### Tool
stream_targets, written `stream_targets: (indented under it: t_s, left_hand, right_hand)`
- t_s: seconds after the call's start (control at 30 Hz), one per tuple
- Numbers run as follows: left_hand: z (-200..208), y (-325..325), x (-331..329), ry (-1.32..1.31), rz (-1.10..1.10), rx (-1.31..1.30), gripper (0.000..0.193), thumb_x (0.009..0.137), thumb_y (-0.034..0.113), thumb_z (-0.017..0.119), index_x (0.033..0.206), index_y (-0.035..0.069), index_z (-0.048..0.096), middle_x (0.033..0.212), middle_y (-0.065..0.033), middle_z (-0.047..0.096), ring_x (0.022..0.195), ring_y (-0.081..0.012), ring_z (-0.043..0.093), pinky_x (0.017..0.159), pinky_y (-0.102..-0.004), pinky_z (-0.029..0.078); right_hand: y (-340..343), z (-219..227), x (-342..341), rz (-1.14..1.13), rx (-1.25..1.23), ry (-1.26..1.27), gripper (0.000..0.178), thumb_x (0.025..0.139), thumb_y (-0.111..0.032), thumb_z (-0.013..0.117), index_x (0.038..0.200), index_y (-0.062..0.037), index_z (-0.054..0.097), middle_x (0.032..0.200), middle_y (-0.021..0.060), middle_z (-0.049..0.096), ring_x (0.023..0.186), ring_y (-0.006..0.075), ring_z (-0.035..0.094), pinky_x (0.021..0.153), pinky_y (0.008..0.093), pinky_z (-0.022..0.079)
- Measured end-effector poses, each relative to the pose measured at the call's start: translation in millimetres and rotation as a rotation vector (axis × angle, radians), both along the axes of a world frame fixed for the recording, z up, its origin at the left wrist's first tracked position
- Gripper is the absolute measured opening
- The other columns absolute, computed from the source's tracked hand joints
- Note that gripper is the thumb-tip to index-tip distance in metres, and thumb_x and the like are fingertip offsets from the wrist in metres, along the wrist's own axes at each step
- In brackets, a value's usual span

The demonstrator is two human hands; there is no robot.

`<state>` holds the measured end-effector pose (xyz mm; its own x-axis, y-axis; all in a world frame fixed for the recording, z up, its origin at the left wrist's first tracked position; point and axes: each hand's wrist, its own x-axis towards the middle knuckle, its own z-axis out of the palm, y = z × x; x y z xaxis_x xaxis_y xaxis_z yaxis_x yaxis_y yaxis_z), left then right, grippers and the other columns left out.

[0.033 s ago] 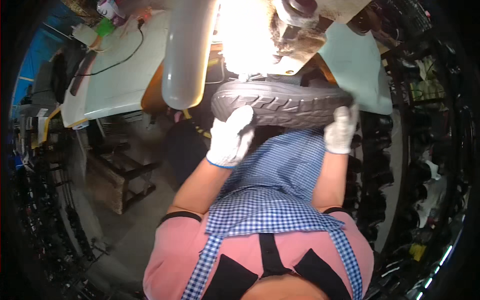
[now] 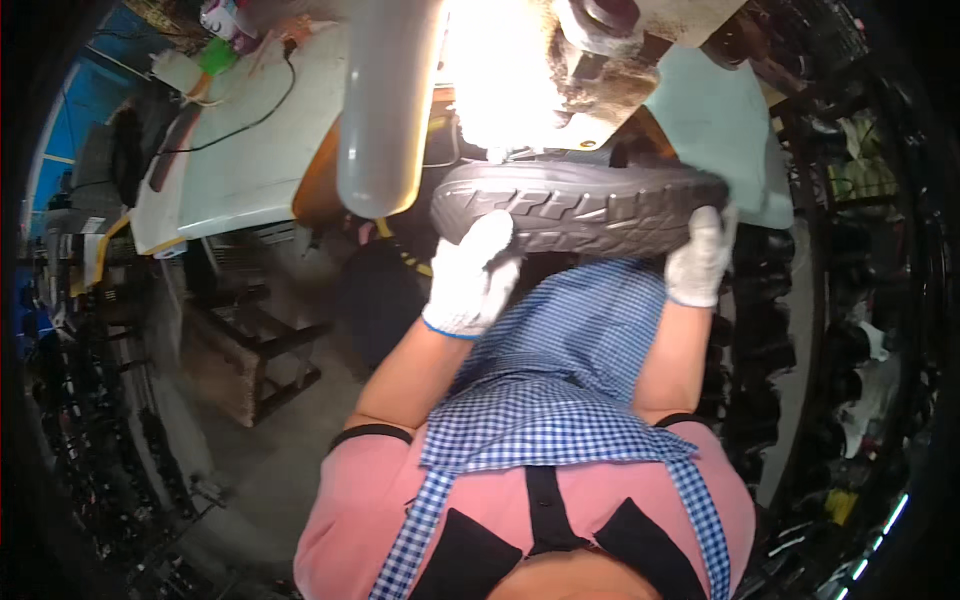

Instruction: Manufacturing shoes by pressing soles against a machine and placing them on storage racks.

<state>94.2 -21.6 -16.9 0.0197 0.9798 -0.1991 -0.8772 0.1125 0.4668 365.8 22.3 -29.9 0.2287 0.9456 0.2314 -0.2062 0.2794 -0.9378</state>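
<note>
A black shoe (image 2: pixel 585 215) with a chunky treaded sole is held sideways below a brightly lit machine head (image 2: pixel 620 95). The sole's tread faces me, and its upper edge sits just under a small metal part of the machine. White knit gloves cover both hands. My left hand (image 2: pixel 472 275) grips the shoe's left end, thumb pressed on the tread and fingers mostly hidden behind. At the opposite end, my right hand (image 2: pixel 700 258) is closed round the tip, slightly blurred. The shoe's upper is mostly hidden from view.
A thick grey cylinder (image 2: pixel 385 120) hangs left of the glaring lamp light (image 2: pixel 505 75). Pale table panels (image 2: pixel 250 150) flank the machine, with a black cable on the left one. A wooden stool (image 2: pixel 235 365) stands lower left. Racks of dark items (image 2: pixel 840 350) line the right.
The whole view has shifted slightly to the right. The shoe's right end and my right hand have moved a little further right than the rest. Both hands keep their hold.
</note>
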Motion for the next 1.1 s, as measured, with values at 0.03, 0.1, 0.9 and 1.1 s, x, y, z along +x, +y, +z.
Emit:
stream_targets:
  t_s: [0.03,0.1,0.9,1.1]
  left_hand:
    - [-1,-5,0,-0.052,-0.021,0.046,0.055,0.091,0.018,0.069,0.14,0.005,0.047,0.132,-0.0155,0.059,0.122,-0.0336,0.056,0.107,-0.053,0.044]
    - [-5,-8,-5,-0.112,-0.112,0.015,0.055,0.093,0.023,0.067,0.141,0.005,0.046,0.134,-0.0167,0.058,0.124,-0.0344,0.055,0.108,-0.053,0.043]
    - [-33,0,27,0.366,-0.323,0.104,0.073,0.09,0.037,0.069,0.151,0.013,0.036,0.147,-0.0124,0.047,0.132,-0.0264,0.049,0.114,-0.0498,0.036]
    - [-9,-9,-9,0.342,-0.154,0.133,0.061,0.08,0.014,0.079,0.133,-0.001,0.053,0.124,-0.013,0.065,0.114,-0.0234,0.062,0.1,-0.0377,0.05]
  right_hand:
    - [3,7,1,-0.003,0.043,0.065,0.05,0.09,-0.018,0.066,0.134,-0.0012,0.052,0.116,0.0103,0.065,0.102,0.0226,0.066,0.089,0.0364,0.056]
    - [6,14,-4,0.023,-0.21,0.32,0.049,0.09,-0.02,0.067,0.132,0.0005,0.054,0.119,0.0119,0.065,0.107,0.0245,0.065,0.096,0.0388,0.053]
    - [-56,21,44,-0.06,-0.084,0.909,0.049,0.093,-0.019,0.063,0.137,-0.002,0.051,0.127,0.014,0.063,0.11,0.031,0.064,0.099,0.0458,0.052]
    - [-28,-83,7,0.457,-0.211,0.791,0.058,0.097,-0.037,0.06,0.143,-0.0031,0.046,0.144,0.0186,0.052,0.13,0.0364,0.053,0.11,0.0524,0.044]
